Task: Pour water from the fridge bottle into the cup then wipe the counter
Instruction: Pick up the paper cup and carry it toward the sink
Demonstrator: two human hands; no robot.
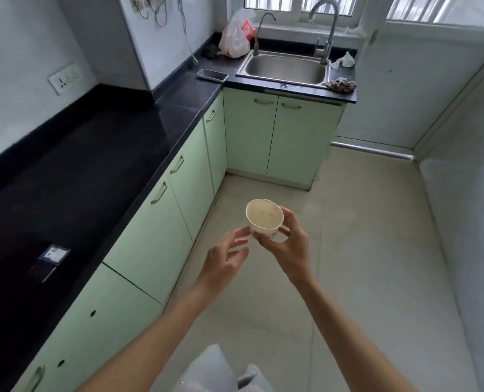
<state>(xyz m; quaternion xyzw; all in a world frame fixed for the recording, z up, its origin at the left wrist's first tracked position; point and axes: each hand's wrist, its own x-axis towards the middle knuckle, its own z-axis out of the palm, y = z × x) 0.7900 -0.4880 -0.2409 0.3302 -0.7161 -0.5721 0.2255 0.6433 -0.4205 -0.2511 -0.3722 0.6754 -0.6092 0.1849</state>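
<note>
A small white cup [264,215] with an empty pale inside is held over the floor, in front of the green cabinets. My right hand [287,244] grips it from the right and underneath, near its handle. My left hand [223,257] is just left of the cup with fingers apart, fingertips close to its base. The black counter [73,171] runs along the left and turns toward the sink. A crumpled cloth [342,85] lies on the counter at the sink's right front corner. No bottle or fridge is in view.
A steel sink [286,67] with two taps sits under the window. A phone [212,75] and a plastic bag [236,35] lie left of it. A small dark packet [49,261] rests on the near counter. Tiled floor spreads to the right.
</note>
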